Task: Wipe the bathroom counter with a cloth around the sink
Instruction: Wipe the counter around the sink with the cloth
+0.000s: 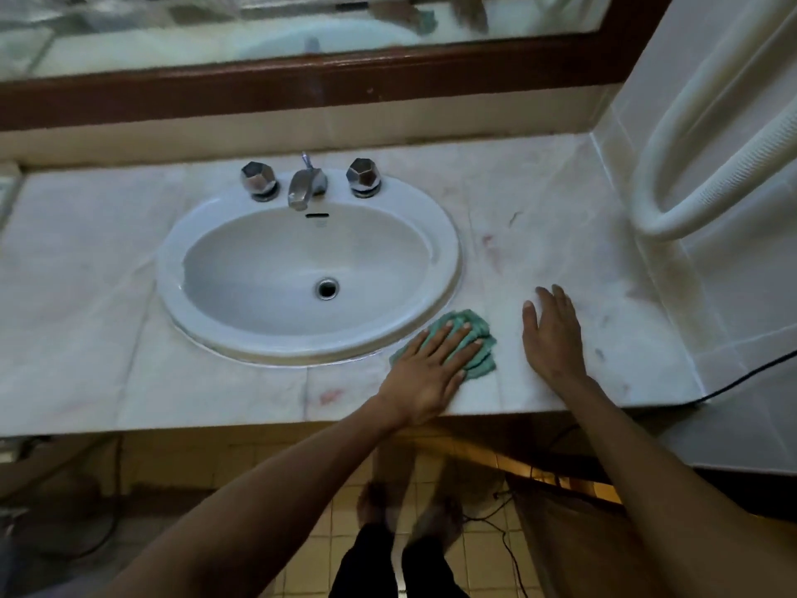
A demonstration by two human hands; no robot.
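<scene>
Pressing flat with fingers spread, the left hand (425, 364) is pinning the cloth (470, 344) at the sink's (448, 252) four o'clock rim, while the right hand (552, 334) is resting open on the counter (582, 235). Soft, light and bunching easily, the cloth likely needs palm pressure at its middle.

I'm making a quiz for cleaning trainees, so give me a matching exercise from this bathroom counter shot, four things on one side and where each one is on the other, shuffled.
Column one:
1. cloth
2. right hand
3. spout
4. drain

Column two:
A. between the two knobs
B. flat on bare counter, right of the cloth
C. bottom of the basin
D. under the left hand, beside the sink rim

Pairs: 1-D, 2-B, 3-A, 4-C
</scene>
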